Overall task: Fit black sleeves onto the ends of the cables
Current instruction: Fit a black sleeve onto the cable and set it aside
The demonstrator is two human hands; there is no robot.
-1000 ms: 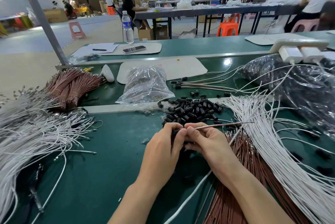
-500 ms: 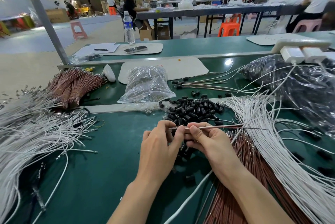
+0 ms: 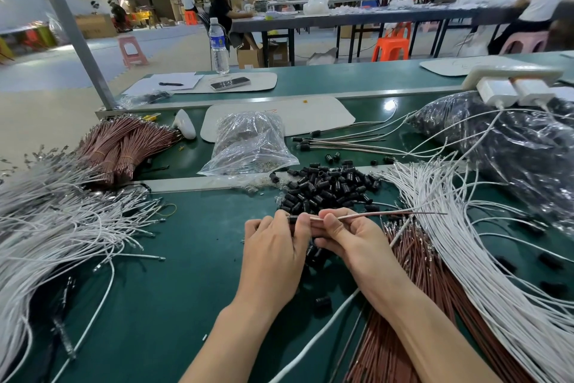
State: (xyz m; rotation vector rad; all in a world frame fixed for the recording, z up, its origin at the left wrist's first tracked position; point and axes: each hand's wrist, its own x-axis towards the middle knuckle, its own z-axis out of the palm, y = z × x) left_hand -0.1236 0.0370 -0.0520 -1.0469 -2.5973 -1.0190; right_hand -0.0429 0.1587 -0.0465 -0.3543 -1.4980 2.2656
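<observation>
- left hand [image 3: 273,246] pinches black sleeve [image 3: 293,219]
- right hand [image 3: 357,243] pinches thin cable [image 3: 372,215] (its end at the sleeve)
- loose sleeve pile [image 3: 326,187] just beyond, on green desk [image 3: 186,274]

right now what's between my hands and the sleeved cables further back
Head view: a pile of loose black sleeves fills that stretch, just past the left hand and right hand, short of the sleeved cables.

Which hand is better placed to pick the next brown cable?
Probably right: the right hand lies next to the loose brown cables; the left hand, pinching a black sleeve, is farther off.
</observation>
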